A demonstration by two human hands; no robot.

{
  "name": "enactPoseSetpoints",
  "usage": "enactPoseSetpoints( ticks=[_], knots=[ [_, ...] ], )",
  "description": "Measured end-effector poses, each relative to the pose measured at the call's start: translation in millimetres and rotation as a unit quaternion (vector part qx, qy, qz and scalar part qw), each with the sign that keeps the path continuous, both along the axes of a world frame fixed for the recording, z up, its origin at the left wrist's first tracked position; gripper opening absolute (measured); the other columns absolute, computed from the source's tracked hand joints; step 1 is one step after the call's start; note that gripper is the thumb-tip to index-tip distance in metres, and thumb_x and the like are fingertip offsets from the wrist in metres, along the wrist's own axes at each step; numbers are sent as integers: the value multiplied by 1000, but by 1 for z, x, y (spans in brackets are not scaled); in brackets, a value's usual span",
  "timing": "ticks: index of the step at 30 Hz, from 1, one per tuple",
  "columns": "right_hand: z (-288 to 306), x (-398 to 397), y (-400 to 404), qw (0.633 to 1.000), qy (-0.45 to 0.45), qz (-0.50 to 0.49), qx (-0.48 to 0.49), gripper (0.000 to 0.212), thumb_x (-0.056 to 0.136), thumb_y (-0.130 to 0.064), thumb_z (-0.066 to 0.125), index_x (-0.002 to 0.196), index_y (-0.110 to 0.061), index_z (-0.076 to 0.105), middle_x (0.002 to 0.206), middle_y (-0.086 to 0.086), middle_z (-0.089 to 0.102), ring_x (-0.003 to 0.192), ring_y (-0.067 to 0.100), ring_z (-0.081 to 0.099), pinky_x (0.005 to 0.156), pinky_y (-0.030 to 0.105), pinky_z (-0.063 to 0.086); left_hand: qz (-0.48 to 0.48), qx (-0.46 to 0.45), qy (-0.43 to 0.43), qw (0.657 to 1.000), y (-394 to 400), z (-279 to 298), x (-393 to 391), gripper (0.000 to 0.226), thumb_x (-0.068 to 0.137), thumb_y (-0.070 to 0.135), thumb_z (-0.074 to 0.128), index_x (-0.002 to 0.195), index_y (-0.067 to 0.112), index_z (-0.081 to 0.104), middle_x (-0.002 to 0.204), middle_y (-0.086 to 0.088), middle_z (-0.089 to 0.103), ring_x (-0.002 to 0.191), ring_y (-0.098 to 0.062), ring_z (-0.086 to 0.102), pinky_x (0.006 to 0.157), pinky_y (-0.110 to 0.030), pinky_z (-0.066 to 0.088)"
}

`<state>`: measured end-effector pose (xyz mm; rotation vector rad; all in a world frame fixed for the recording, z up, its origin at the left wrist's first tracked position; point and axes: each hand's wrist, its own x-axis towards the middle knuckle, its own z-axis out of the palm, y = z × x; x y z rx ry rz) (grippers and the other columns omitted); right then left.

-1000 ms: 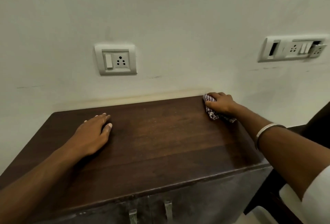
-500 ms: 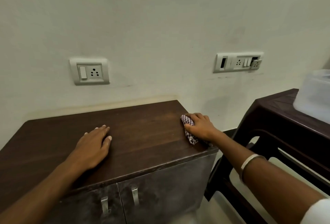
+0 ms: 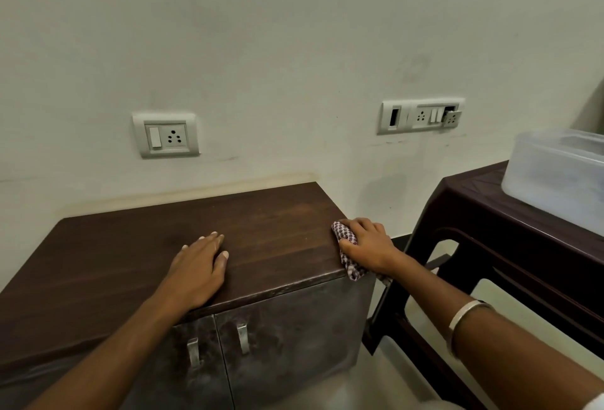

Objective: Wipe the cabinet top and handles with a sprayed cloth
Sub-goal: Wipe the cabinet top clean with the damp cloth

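Note:
The dark wooden cabinet top [image 3: 137, 259] stands against the wall. My right hand [image 3: 367, 246] grips a checked cloth [image 3: 347, 254] at the top's right edge, near the front right corner; part of the cloth hangs over the side. My left hand [image 3: 199, 267] rests flat on the top near its front edge, fingers straight. Below, two metal handles [image 3: 193, 351] [image 3: 242, 337] hang on the grey cabinet doors [image 3: 294, 337].
A dark plastic table [image 3: 483, 213] stands just right of the cabinet, carrying a translucent plastic box [image 3: 555, 177]. Two switch-and-socket plates [image 3: 166, 135] [image 3: 421, 114] are on the wall. Pale floor [image 3: 369, 390] shows below between cabinet and table.
My right hand with the cloth has slid from the back right corner forward along the right edge toward the front corner. My left hand stays flat in place. The view has shifted right.

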<state>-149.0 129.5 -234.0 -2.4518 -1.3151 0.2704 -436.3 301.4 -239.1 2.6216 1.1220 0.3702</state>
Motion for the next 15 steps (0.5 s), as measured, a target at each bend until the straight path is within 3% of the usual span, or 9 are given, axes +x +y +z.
enactPoseSetpoints(
  ticks=[15],
  knots=[
    [-3, -20, -13, 1000, -13, -14, -7, 60, 92, -49, 39, 148, -35, 23, 155, -4, 21, 141, 25, 13, 113, 47, 16, 3, 0, 6, 1000, -16, -1, -2, 51, 103, 34, 32, 151, 16, 29, 159, -2, 24, 148, -19, 19, 119, -41, 14]
  ],
)
